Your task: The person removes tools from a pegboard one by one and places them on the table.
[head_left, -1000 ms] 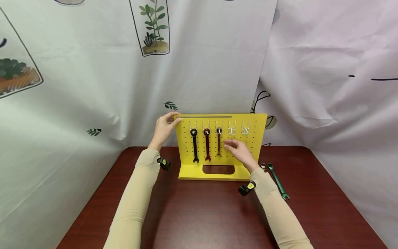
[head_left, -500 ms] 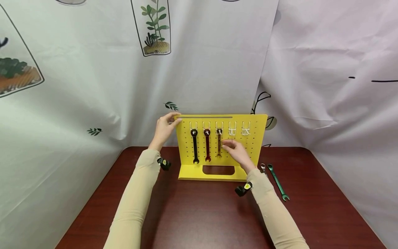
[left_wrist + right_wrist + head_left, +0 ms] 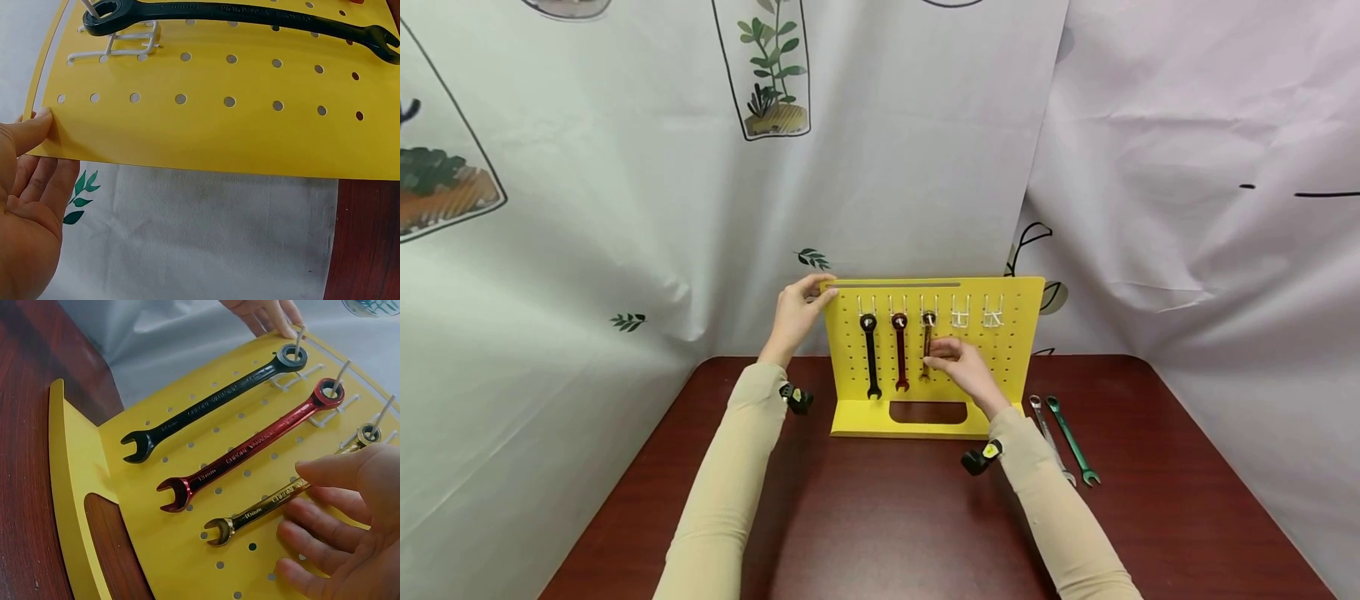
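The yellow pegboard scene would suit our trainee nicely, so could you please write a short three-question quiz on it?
1. Which tools hang on the yellow pegboard?
2. Where does the left hand grip the pegboard: (a) its base, (b) an upper corner or (c) a lower corner?
3. True or false: a silver wrench and a green wrench lie on the table.

Key: 1. A black wrench, a red wrench and a gold wrench. 2. b. 3. True.
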Motion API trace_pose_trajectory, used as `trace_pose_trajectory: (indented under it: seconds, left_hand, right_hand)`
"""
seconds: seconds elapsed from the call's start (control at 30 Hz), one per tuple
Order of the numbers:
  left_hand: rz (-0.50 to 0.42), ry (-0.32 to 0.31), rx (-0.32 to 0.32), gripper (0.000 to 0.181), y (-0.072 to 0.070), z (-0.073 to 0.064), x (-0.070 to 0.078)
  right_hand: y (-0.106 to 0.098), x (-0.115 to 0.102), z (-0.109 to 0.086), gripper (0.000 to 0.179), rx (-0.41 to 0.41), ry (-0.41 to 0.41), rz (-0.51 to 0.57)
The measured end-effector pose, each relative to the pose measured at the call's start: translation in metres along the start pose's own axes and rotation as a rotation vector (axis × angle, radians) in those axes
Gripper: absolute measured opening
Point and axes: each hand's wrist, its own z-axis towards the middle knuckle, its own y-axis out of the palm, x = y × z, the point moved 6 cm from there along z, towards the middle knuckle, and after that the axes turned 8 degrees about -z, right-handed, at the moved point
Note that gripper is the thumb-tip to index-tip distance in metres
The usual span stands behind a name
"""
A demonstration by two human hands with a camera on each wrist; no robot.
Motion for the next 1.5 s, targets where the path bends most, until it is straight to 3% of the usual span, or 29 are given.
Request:
trace_pose_trajectory:
  seconds: [0.67, 1.07, 1.5]
  left_hand:
    - [-0.004, -0.012, 0.000, 0.028, 0.0000, -0.0037, -0.0012]
    - [-0.003, -0.002, 0.005, 0.030, 0.0003, -0.0018, 0.0002]
    - [0.002, -0.005, 0.001, 0.031, 0.0004, -0.0010, -0.0005]
  right_hand:
    - [0.0073, -0.0014, 0.0034, 0.041, 0.028, -0.027, -0.039]
    - [0.0076, -0.0018, 0.0001, 0.033, 0.018, -0.009, 0.156]
    - [0.0064, -0.0015, -0.0006, 0.031, 0.016, -0.019, 0.225]
